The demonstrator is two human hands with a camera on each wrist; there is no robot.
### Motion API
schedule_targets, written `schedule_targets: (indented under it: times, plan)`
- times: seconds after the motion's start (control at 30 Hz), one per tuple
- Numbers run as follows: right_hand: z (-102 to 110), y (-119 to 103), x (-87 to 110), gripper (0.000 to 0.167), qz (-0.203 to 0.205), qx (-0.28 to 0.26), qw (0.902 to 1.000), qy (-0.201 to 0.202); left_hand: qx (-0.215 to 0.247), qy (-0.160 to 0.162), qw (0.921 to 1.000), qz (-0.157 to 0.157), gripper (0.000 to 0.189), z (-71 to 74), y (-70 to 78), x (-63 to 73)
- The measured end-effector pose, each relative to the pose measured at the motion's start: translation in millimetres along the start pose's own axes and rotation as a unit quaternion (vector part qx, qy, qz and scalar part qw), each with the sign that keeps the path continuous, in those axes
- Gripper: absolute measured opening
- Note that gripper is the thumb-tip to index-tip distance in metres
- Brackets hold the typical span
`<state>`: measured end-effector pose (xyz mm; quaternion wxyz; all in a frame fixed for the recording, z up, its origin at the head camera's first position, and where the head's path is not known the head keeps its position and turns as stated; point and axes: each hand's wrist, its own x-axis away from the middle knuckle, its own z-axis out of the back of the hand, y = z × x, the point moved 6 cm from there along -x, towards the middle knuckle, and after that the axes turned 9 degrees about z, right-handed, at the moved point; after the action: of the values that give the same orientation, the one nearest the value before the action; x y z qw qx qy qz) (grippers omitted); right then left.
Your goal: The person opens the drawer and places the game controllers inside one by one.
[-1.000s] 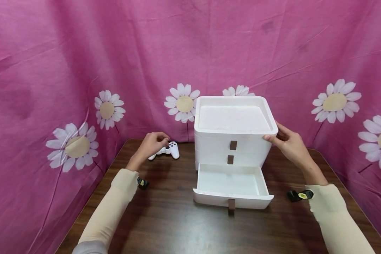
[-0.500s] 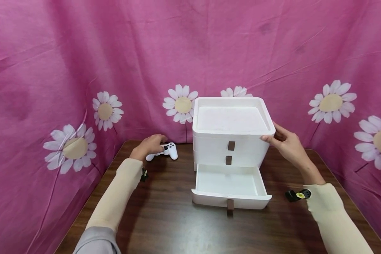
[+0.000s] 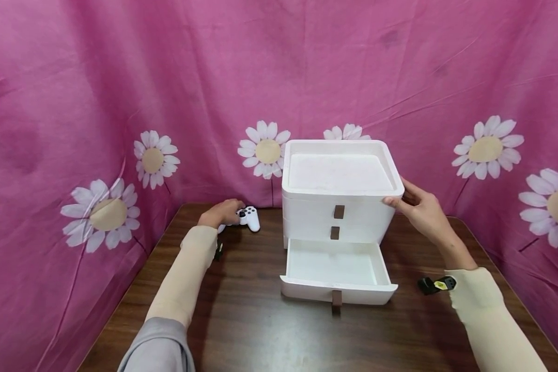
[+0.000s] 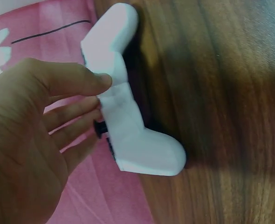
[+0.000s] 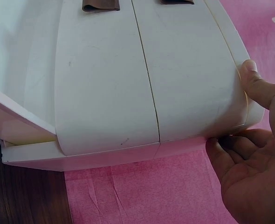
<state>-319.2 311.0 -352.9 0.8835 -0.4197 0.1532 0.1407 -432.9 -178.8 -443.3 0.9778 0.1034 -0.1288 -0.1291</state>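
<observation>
A white game controller (image 3: 253, 220) lies on the table at the back left, seen close up in the left wrist view. My left hand (image 3: 221, 213) reaches over it, the thumb on the near side of its middle and the other fingers along the far side, partly hidden. To the right stands a white drawer unit (image 3: 307, 219) with brown pull tabs. Its bottom drawer (image 3: 316, 293) is pulled out, and no items show inside. My right hand (image 3: 423, 213) holds the unit's upper right corner, thumb on the front, fingers along the side.
The brown wooden table (image 3: 251, 330) carries both things. A shallow tray top (image 3: 341, 173) caps the unit. Behind hangs a pink curtain (image 3: 204, 93) printed with white daisies. The open drawer's brown tab (image 3: 337, 299) juts toward me.
My left hand has moved forward and to the right, from just above the controller onto it. The right hand has stayed at the unit's corner, and the drawer has not moved.
</observation>
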Motion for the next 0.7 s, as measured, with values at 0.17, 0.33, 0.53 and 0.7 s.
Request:
schedule_targets:
  times: [0.17,0.33,0.53,0.7]
  plan:
    - [0,0,-1.9,0.081,0.005,-0.002,1.0000,0.001,-0.022,-0.007,0.9996,0.018,0.058,-8.7,0.0,-5.5]
    - [-2,0,-1.6,0.081,0.005,-0.006,1.0000,-0.001,-0.053,-0.009,0.9974,0.048,0.045,-15.0,-3.8,-8.2]
    - [-1,0,0.2,0.080,0.006,-0.012,0.9999,0.008,-0.048,0.001,0.9976,0.049,0.016,-13.6,-2.3,-4.7]
    - [0,1,-0.2,0.080,0.008,-0.015,0.9998,0.009,-0.032,-0.003,0.9982,0.051,0.026,-13.9,-3.0,-4.8]
